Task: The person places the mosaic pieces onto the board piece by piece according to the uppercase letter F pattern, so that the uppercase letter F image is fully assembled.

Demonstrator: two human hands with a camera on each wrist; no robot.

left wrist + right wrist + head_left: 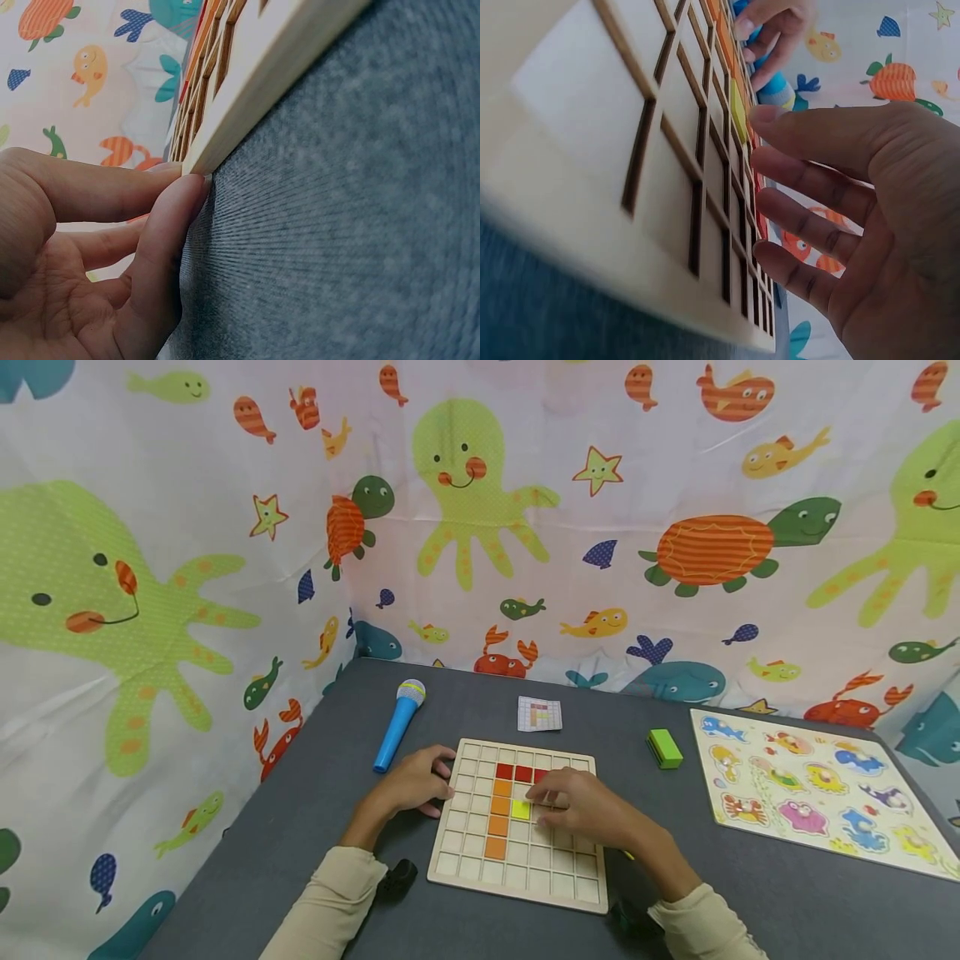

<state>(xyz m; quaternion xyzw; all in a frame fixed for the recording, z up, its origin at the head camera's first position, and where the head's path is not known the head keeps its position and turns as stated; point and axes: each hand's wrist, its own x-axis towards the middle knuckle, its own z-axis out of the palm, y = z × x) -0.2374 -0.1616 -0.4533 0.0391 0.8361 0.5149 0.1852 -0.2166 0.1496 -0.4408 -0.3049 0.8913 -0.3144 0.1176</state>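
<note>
A wooden grid board (pixel 540 857) lies on the dark table, its square cells framed by raised strips. Three red tiles (pixel 522 773) form a row near its top, the rightmost partly behind the right fingers. Several orange tiles (pixel 497 825) run down one column below. A yellow tile (pixel 521 809) sits just right of that column. My left hand (pixel 411 781) pinches the board's left edge between thumb and finger, plain in the left wrist view. Over the board hovers my right hand (pixel 581 807), fingers spread and loosely bent, thumb tip close to the yellow tile, holding nothing visible.
A blue toy microphone (pixel 393 735) lies beyond the left hand. Behind the board is a small card (pixel 539 714) with a printed coloured grid. To the right are a green block (pixel 664 749) and a sea-animal puzzle board (pixel 802 777). A patterned curtain (pixel 480 602) stands behind.
</note>
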